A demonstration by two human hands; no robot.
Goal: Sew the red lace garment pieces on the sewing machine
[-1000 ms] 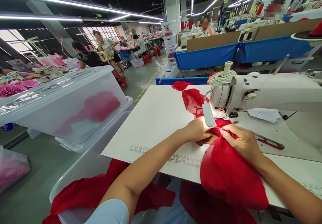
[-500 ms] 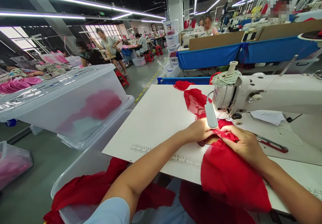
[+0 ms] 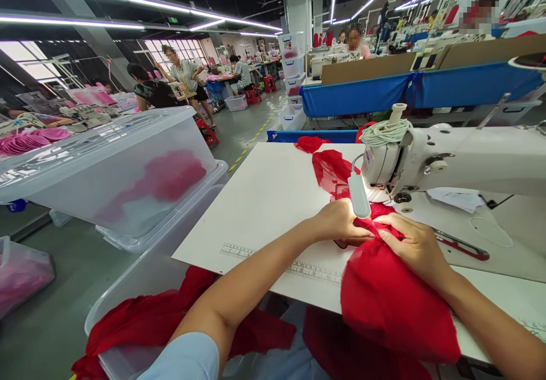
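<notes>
**Both hands on the red fabric at the sewing machine**

Containers first: off the table's left edge there's a clear lidded bin (image 3: 115,169) with something pink-red showing through its wall, stacked on another tub. Below it, by the near-left corner of the table (image 3: 264,198), an open clear tub (image 3: 140,289) has red cloth (image 3: 140,323) spilling over its rim. A smaller clear tub (image 3: 21,272) further left holds pink stuff. Far back there's a stack of clear boxes (image 3: 292,61) by a pillar.

The red fabric (image 3: 392,300) lies on the near edge of the table, draping over it, with its top end under the head of the sewing machine (image 3: 426,158). The left hand (image 3: 341,223) lies flat on the cloth right under the little lamp (image 3: 358,195), fingers pressed down, not clenched. The right hand's (image 3: 413,246) grip is pinching a fold of the fabric just beside the left. Sewn red pieces (image 3: 328,166) trail toward the far edge.

Compared to half a second ago, barely anything has changed: the left fingertips have slid a touch further right over the cloth, closing on the right hand.
</notes>
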